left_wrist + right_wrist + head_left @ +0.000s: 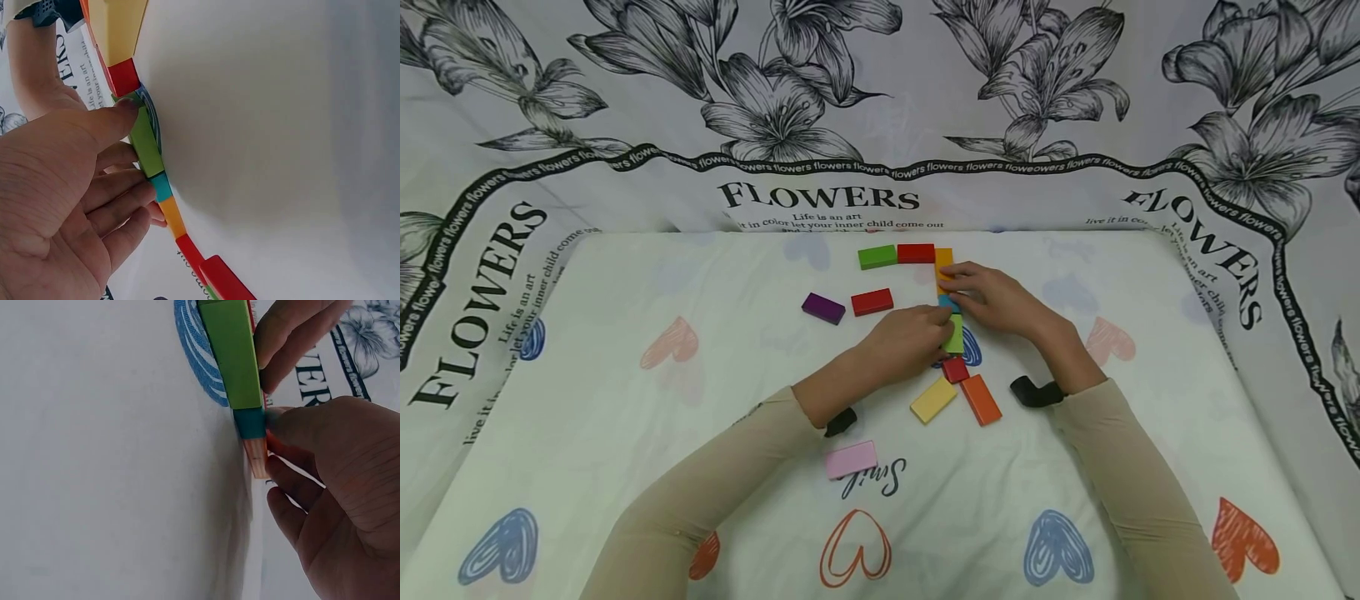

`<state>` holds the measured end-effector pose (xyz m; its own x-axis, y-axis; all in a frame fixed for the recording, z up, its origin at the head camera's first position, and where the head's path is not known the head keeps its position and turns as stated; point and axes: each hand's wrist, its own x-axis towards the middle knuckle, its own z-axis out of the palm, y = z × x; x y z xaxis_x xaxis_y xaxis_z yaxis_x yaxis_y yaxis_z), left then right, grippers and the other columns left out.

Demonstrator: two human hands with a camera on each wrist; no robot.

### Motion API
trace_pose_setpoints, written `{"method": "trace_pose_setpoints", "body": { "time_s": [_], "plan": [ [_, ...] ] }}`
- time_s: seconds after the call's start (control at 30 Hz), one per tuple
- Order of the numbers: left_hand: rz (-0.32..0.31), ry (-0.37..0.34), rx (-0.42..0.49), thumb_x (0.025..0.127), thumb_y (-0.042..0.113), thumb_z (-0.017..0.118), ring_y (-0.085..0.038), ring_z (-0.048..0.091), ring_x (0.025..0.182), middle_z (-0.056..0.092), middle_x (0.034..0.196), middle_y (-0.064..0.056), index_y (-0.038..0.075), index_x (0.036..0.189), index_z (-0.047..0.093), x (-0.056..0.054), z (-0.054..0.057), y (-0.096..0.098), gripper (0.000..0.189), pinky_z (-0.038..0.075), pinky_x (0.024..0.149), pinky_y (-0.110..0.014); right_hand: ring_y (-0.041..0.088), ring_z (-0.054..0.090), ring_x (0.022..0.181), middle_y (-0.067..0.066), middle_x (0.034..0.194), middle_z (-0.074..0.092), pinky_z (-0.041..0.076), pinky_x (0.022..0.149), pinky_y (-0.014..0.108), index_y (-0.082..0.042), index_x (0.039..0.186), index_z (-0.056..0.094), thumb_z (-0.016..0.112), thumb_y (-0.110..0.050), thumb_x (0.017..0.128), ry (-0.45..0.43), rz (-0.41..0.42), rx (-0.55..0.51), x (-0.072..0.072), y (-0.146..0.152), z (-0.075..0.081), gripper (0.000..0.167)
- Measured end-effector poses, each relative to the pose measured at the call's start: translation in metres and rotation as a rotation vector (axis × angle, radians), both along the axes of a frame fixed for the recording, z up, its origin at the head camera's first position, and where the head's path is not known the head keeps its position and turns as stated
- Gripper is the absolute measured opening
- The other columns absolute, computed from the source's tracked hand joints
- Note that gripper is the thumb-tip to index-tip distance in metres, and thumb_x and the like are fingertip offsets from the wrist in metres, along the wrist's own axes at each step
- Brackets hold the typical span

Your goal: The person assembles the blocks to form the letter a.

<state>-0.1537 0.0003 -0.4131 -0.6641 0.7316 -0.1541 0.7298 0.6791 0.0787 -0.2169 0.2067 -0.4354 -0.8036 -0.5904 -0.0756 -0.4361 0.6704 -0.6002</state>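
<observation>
A bent line of coloured wooden blocks lies on the cloth. My left hand [906, 346] is at the light green block [955, 335]; its thumb lies at the near end and its fingers reach the far end. Beyond that come a short blue block [250, 423] and an orange-yellow block [943, 256]. From the right side, my right hand [1000, 300] touches these two, its thumb against the blue one and its fingers along the other. A small red block [124, 76] adjoins the green block's near end, with a pale yellow block [933, 401] and an orange block [981, 400] splaying out below.
At the line's far end, a red block [916, 253] and a green block [877, 257] extend left. Another red block [872, 302] and a purple block [823, 308] lie left of the hands. A pink block [852, 459] lies near the left forearm.
</observation>
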Motion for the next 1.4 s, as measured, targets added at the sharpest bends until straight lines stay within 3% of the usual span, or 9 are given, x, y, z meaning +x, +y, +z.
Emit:
{"method": "trace_pose_setpoints", "body": {
  "time_s": [0.33, 0.97, 1.17, 1.4],
  "plan": [
    [0.026, -0.031, 0.019, 0.101, 0.034, 0.073, -0.024, 0.059, 0.144, 0.06, 0.155, -0.009, 0.011, 0.143, 0.066, -0.002, -0.002, -0.002, 0.049, 0.054, 0.114, -0.036, 0.037, 0.042, 0.156, 0.013, 0.162, 0.052, 0.034, 0.129, 0.056, -0.006, 0.147, 0.061, 0.061, -0.01, 0.107, 0.014, 0.011, -0.004, -0.001, 0.001, -0.003, 0.041],
    [0.057, -0.004, 0.03, 0.101, 0.038, 0.071, -0.024, 0.058, 0.145, 0.06, 0.155, -0.008, 0.01, 0.147, 0.062, 0.006, -0.002, -0.008, 0.055, 0.05, 0.119, -0.036, 0.035, 0.043, 0.155, 0.014, 0.161, 0.052, 0.034, 0.129, 0.057, -0.005, 0.146, 0.063, 0.061, -0.016, 0.108, 0.013, -0.01, 0.044, 0.001, -0.004, 0.0, 0.04],
    [0.125, -0.037, 0.071, 0.101, 0.038, 0.071, -0.023, 0.056, 0.147, 0.061, 0.155, -0.006, 0.011, 0.152, 0.058, 0.007, -0.001, -0.023, 0.059, 0.045, 0.124, -0.039, 0.035, 0.044, 0.155, 0.012, 0.161, 0.053, 0.036, 0.128, 0.056, -0.007, 0.146, 0.064, 0.062, -0.016, 0.107, 0.016, -0.031, 0.054, 0.003, -0.005, -0.002, 0.04],
    [0.23, -0.052, 0.116, 0.101, 0.039, 0.071, -0.024, 0.058, 0.145, 0.062, 0.153, -0.006, 0.013, 0.154, 0.056, 0.01, 0.001, -0.042, 0.06, 0.05, 0.12, -0.042, 0.035, 0.045, 0.154, 0.012, 0.16, 0.054, 0.038, 0.127, 0.055, -0.007, 0.145, 0.065, 0.063, -0.016, 0.107, 0.043, -0.03, 0.061, 0.004, -0.007, -0.001, 0.039]
  ]
}}
